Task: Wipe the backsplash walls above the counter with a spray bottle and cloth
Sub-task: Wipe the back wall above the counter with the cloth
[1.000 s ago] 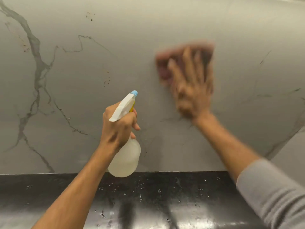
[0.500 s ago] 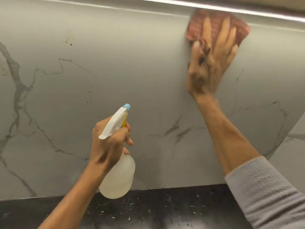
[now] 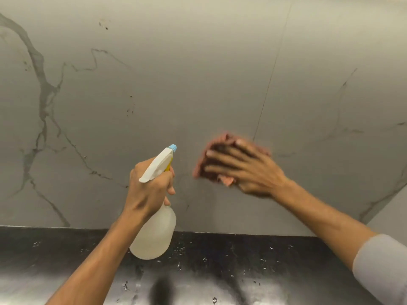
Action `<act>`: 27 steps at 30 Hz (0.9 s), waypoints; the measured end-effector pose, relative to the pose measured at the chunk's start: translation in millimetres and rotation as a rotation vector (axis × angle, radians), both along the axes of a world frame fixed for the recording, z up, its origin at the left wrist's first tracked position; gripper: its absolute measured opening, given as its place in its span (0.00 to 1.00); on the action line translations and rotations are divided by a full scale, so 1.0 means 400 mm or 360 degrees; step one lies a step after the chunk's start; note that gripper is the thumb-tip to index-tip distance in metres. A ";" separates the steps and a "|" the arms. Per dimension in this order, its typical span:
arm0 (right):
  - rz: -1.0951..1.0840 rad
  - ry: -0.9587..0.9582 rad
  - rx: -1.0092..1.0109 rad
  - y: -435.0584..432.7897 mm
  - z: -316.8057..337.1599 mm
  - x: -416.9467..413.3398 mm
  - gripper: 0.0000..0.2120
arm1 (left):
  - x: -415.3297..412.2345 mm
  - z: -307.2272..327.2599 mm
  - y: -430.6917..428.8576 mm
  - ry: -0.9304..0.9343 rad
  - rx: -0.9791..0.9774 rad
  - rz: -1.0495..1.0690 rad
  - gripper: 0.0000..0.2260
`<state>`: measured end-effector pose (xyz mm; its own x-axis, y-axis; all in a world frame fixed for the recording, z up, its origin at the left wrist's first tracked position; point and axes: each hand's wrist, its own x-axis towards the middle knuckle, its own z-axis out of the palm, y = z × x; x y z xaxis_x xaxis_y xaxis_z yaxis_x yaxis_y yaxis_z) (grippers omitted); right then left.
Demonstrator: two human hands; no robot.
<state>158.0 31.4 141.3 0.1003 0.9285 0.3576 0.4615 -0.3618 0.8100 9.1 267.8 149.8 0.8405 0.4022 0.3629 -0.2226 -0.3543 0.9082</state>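
The grey marble-veined backsplash (image 3: 198,73) fills most of the view. My right hand (image 3: 246,170) presses a reddish-pink cloth (image 3: 204,166) flat against the wall with straight, spread fingers pointing left; hand and cloth are motion-blurred. My left hand (image 3: 147,190) grips the neck of a translucent white spray bottle (image 3: 156,234) with a white trigger head and blue nozzle (image 3: 172,148), held upright just left of the cloth, the nozzle aimed at the wall.
A glossy black countertop (image 3: 242,256) with white flecks runs along the bottom below the wall. Small dark specks (image 3: 131,108) mark the backsplash left of centre. A vertical tile seam (image 3: 271,78) runs above the cloth. A side wall (image 3: 392,210) meets the backsplash at the right.
My right hand has swept the cloth down from the top edge of the backsplash to its lower middle, fingers now pointing left. The spray bottle has stayed about where it was.
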 end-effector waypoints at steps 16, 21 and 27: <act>0.0209 -0.0014 0.1024 0.350 0.135 -0.015 0.23 | -0.083 -0.024 0.119 0.0079 0.0009 0.0118 0.09; -0.0060 0.0197 0.0258 0.263 -0.277 -0.071 0.38 | -0.105 -0.025 0.157 0.0047 0.0039 0.0104 0.09; 0.0045 0.0061 -0.0414 0.193 -0.251 -0.070 0.41 | -0.115 -0.010 0.186 -0.0021 0.0100 0.0029 0.06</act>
